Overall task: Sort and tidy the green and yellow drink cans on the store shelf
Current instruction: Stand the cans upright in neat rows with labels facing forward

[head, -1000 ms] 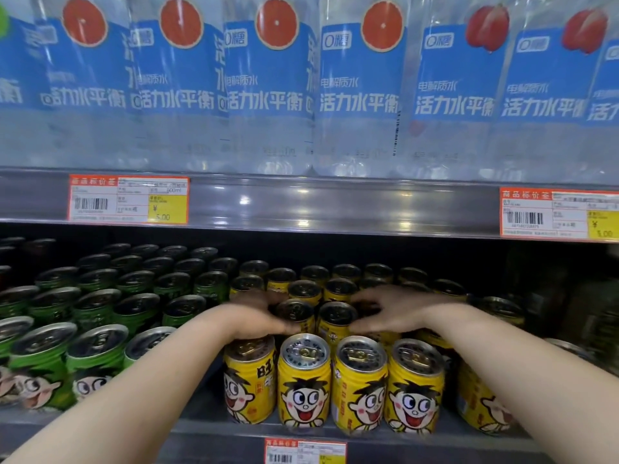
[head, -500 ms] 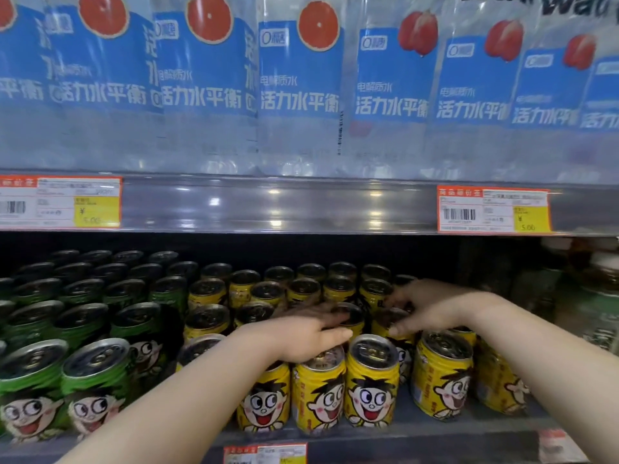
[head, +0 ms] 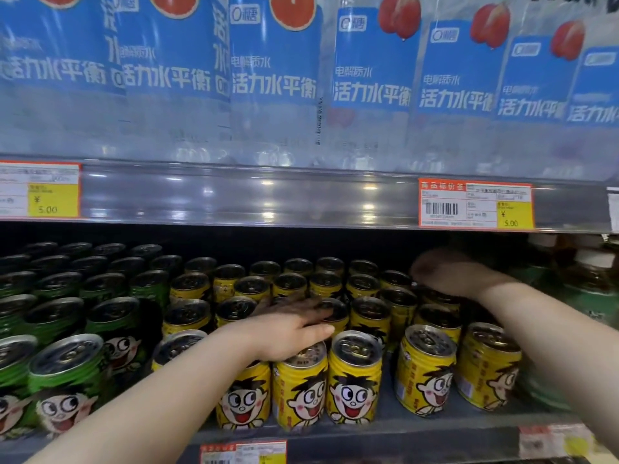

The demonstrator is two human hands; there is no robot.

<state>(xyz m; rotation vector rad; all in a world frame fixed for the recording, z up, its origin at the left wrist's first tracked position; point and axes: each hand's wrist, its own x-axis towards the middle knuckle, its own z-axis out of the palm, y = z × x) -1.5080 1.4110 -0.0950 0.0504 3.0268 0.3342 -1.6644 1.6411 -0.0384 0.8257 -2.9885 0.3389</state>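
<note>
My left hand (head: 290, 333) lies flat, fingers straight, on top of the front yellow cans (head: 355, 380), gripping none; my right hand (head: 450, 274) is over the rear ones, its grip too blurred to tell. Green cans (head: 67, 373) stand just left on the same shelf (head: 385, 426)

Five yellow cans (head: 355, 386) stand in the front row of the lower shelf (head: 385, 426), faces out. Behind them, more yellow cans run back in several rows, too overlapped to count exactly. At the lower left, three green cans (head: 67, 383) show their faces, with well over a dozen dark tops behind them. Across the top of the frame, seven blue-labelled bottles (head: 274, 78) face front: three with a citrus slice, three with a red peach, and one cut off at the right edge. Four price tags (head: 475, 204) show plainly, two on the upper rail and two on the lower. Two hands are in view, the left hand (head: 294, 333) and the right hand (head: 449, 272).
</note>
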